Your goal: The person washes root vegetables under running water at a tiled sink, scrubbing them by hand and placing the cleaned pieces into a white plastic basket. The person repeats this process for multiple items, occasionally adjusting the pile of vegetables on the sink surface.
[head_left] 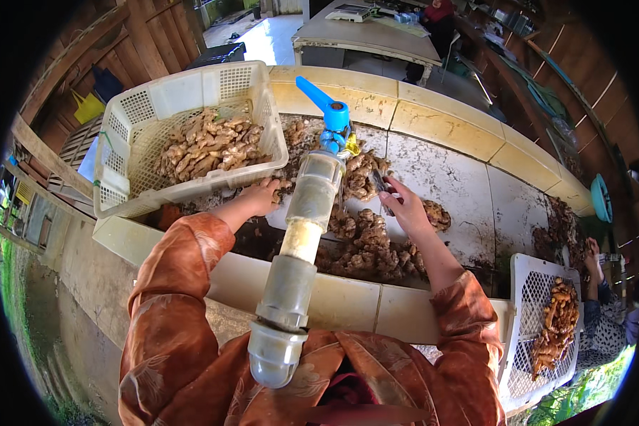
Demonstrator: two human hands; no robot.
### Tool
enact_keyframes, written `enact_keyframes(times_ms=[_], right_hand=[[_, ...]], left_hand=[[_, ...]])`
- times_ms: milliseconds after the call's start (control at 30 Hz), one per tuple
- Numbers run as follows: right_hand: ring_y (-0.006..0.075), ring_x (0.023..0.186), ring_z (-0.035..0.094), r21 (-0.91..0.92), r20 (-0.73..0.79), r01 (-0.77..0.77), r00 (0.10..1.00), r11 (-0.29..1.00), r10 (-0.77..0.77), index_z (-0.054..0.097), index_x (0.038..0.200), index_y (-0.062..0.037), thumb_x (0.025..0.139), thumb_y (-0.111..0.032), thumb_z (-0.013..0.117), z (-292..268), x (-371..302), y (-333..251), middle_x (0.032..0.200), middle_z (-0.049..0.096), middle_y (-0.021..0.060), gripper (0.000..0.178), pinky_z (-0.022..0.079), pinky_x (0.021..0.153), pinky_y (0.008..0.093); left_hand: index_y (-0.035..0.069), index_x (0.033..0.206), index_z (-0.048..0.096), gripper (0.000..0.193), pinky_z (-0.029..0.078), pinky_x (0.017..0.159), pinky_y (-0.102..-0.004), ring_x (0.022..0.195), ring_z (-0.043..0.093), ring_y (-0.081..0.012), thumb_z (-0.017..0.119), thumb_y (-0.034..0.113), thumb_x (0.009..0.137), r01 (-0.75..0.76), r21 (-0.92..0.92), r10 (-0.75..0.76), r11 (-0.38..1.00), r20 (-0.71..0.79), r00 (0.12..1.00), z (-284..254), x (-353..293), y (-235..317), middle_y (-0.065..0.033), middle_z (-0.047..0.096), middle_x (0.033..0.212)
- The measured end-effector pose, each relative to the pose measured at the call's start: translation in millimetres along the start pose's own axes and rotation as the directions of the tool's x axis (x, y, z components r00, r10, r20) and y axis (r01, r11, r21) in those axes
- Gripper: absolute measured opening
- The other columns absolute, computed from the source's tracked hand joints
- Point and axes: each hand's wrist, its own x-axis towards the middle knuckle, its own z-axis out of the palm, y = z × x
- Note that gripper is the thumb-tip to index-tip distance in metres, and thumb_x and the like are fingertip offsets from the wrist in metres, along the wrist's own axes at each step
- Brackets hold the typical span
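Note:
My left hand [261, 198] is beside the near right corner of the white plastic crate [190, 186], its fingers closed on a piece of ginger [285, 186]. In my right hand [407, 207] is a small knife [380, 186], dark and narrow, held above the tiled basin [456, 206]. Soil-covered ginger roots [369, 245] lie in a heap just below my right hand. More roots [361, 175] lie beyond the knife. Inside the crate rests a pile of paler ginger [213, 145].
A pipe [309, 206] with a blue tap [334, 113] rises between my arms and hides part of the basin. At right, a white mesh tray [524, 341] holds ginger, with another person's hand [591, 257] nearby. A table [366, 34] stands beyond the basin wall.

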Motion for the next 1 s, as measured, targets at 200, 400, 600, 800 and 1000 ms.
enact_keyframes(times_ms=[200, 400, 600, 800, 1000], right_hand=[[0.0205, 0.085, 0.059, 0.022, 0.044, -0.046, 0.998, 0.999, 0.045, 0.045, 0.127, -0.0013, 0.084, -0.033, 0.06, -2.3, -4.2, -8.6, 0.115, 0.056, 0.0175, 0.055, 0.045, 0.079, 0.031], [0.0116, 0.082, 0.054, 0.001, 0.049, -0.078, 0.996, 0.997, 0.078, 0.042, 0.131, -0.0038, 0.086, -0.03, 0.061, -1.7, 0.1, -6.7, 0.105, 0.058, 0.0079, 0.055, 0.044, 0.072, 0.027], [0.0164, 0.087, 0.055, 0.221, -0.044, -0.095, 0.993, 0.971, 0.108, 0.04, 0.132, -0.0069, 0.087, -0.025, 0.059, -3.1, -5.5, -15.2, 0.105, 0.054, 0.0106, 0.052, 0.047, 0.074, 0.0303], [0.0346, 0.092, 0.058, -0.272, 0.073, 0.447, 0.893, 0.852, -0.445, 0.043, 0.13, -0.0143, 0.081, -0.02, 0.062, 19.6, -26.9, -50.1, 0.106, 0.054, 0.0189, 0.052, 0.048, 0.078, 0.0371], [0.0411, 0.103, 0.052, -0.272, -0.012, 0.164, 0.985, 0.948, -0.173, 0.039, 0.133, -0.0095, 0.083, -0.032, 0.058, 30.5, -21.6, -48.0, 0.116, 0.05, 0.0267, 0.058, 0.043, 0.088, 0.0414]], left_hand=[[0.008, 0.133, 0.029, 0.069, 0.041, 0.088, -0.0432, 0.105, 0.05, -0.0364, 0.061, 0.026, 0.074, -0.116, -0.083, 0.102, 0.99, -0.155, 0.983, 4.6, -16.7, 35.4, -0.0201, 0.038, 0.124], [0.012, 0.126, 0.035, 0.067, 0.048, 0.075, -0.0463, 0.091, 0.056, -0.0417, 0.062, 0.009, 0.065, -0.465, 0.11, 0.478, 0.879, -0.19, 0.858, -7.8, -34.9, 109.6, -0.0215, 0.041, 0.12], [0.014, 0.118, 0.047, 0.04, 0.047, 0.059, -0.0365, 0.072, 0.059, -0.0244, 0.054, 0.027, 0.08, -0.318, -0.771, 0.346, 0.552, -0.136, 0.928, -35.8, -19.8, 163.2, -0.0113, 0.059, 0.088], [0.016, 0.102, 0.061, 0.056, 0.047, 0.061, -0.0293, 0.077, 0.061, -0.0178, 0.05, 0.065, 0.078, 0.285, -0.883, 0.414, -0.373, 0.116, 0.903, -32.1, -11.9, 174.1, -0.002, 0.065, 0.093], [0.018, 0.097, 0.06, 0.031, 0.044, 0.077, -0.0387, 0.084, 0.058, -0.0229, 0.049, 0.046, 0.086, 0.129, -0.84, 0.236, -0.526, 0.002, 0.972, -19.9, -18.1, 195.6, -0.0024, 0.063, 0.093]])
